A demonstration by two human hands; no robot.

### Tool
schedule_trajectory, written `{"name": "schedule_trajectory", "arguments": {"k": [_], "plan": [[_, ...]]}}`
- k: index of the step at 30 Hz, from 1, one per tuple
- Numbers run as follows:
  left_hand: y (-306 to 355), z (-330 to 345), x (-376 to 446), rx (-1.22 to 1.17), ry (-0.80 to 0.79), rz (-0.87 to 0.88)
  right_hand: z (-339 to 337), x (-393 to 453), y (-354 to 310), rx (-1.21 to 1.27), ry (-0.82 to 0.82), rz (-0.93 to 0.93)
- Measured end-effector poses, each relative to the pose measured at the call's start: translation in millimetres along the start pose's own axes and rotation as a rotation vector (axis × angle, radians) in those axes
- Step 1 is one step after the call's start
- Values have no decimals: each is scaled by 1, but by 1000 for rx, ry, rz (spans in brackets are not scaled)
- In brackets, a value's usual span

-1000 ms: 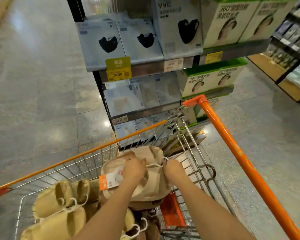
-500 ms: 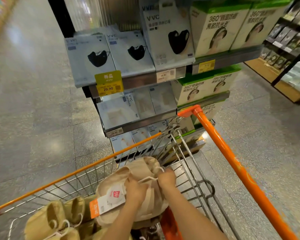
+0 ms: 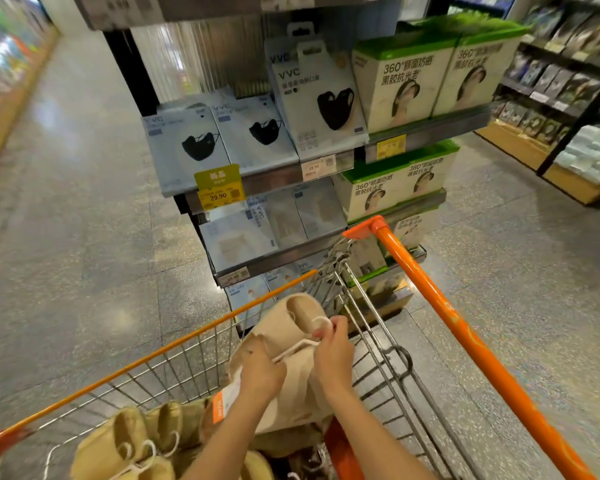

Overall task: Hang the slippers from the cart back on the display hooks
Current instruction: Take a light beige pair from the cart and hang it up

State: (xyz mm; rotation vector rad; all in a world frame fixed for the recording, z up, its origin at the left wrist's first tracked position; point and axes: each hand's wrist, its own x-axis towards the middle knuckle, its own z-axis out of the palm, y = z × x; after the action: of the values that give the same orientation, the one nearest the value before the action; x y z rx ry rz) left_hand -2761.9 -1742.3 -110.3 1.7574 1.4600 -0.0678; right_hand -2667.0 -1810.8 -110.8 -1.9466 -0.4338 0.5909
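A beige pair of slippers [image 3: 293, 341] on a white plastic hanger [image 3: 321, 323] is held up above the orange wire cart [image 3: 465, 334]. My left hand [image 3: 262, 372] grips the slippers' left side, near an orange-and-white tag [image 3: 224, 400]. My right hand [image 3: 331, 351] pinches the white hanger hook at the pair's right edge. More olive-tan slippers [image 3: 129, 441] on white hangers lie in the cart's lower left. No display hooks for slippers are visible.
A shelf unit [image 3: 274, 188] with boxed face masks and green-topped hat boxes stands straight ahead, touching the cart's front. Polished stone floor stretches left and right. Another shelving aisle [image 3: 568, 98] runs along the far right.
The view has tilted upward and the held slippers have risen slightly out of the cart. Both hands keep their hold, the right one shifting onto the hanger hook.
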Motion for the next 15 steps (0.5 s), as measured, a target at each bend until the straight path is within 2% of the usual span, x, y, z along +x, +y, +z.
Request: {"name": "schedule_trajectory", "arguments": {"k": [4,8,11,15], "plan": [[31,-9,-28,180,173,255,-38,-12,-27,-66,29,-156],[74,-17,-71,300,351,670,-92,-33,-74,-119,155,-343],[106,-22,-103,259,395,952,-140,-56,-112,-180,260,-484],[154,-22,-165,181,419,1249,-219,-99,-147,-338,499,-626]]}}
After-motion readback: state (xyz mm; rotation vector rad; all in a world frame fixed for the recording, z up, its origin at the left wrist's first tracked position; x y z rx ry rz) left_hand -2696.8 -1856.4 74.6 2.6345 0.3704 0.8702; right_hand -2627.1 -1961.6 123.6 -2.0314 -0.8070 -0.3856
